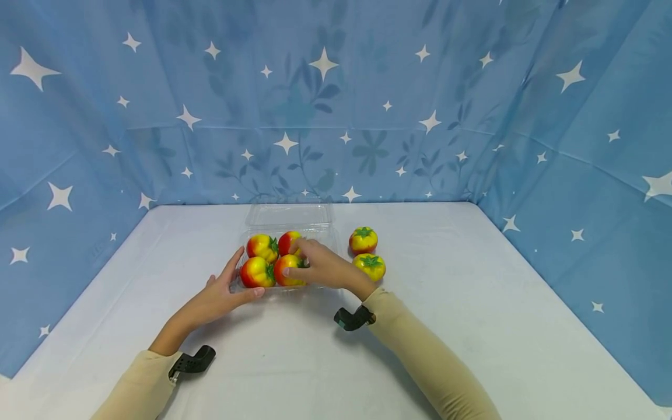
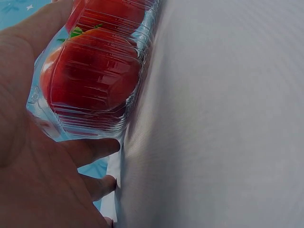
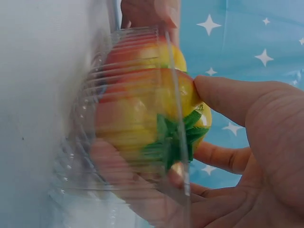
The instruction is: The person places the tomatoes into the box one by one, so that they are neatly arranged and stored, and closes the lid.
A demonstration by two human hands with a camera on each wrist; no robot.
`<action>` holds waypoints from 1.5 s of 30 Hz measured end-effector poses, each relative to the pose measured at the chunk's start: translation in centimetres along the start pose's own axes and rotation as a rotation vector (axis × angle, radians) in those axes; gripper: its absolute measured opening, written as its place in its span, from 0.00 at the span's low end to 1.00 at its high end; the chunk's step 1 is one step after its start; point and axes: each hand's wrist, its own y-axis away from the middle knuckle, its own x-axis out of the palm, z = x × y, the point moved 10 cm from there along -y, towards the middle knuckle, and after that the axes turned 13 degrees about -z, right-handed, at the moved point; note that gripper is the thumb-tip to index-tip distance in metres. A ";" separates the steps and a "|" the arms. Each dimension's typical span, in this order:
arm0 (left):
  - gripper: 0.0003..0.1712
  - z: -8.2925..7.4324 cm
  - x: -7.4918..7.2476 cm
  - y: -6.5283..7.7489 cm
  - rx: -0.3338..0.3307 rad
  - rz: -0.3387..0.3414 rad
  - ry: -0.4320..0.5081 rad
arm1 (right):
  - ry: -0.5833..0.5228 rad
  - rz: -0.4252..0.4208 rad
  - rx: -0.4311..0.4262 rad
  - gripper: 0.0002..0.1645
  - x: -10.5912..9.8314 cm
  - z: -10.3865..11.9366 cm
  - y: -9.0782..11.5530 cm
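A clear plastic clamshell box lies with its lid folded back. Inside are several red-and-yellow fruits with green leafy tops, including a back-left one, a back-right one and a front-left one. My right hand holds the front-right fruit; in the right wrist view, its thumb presses the upper side, with fingers around the other side, partly behind the plastic. My left hand, fingers spread, touches the box's front-left corner; the left wrist view shows the ridged wall against it.
Two more such fruits, one farther back and one nearer, lie on the white-covered table, right of the box. A blue star-patterned curtain encloses the back and sides.
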 end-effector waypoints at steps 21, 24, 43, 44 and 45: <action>0.67 0.0 -0.2 0.0 0.007 -0.005 -0.002 | -0.008 0.026 0.036 0.20 0.4 -0.3 0.1; 0.68 -0.1 -0.2 -0.1 0.009 -0.007 -0.005 | 0.005 0.028 0.045 0.23 0.3 -0.5 0.1; 0.68 0.0 -0.1 -0.1 -0.005 -0.005 -0.006 | 0.056 0.046 0.079 0.31 -0.5 -0.8 0.3; 0.68 0.1 -0.1 -0.1 -0.005 -0.004 -0.004 | 0.065 0.049 0.081 0.32 -0.7 -0.7 0.4; 0.68 0.1 -0.1 -0.1 -0.004 -0.004 -0.004 | 0.073 0.048 0.091 0.33 -0.9 -0.7 0.5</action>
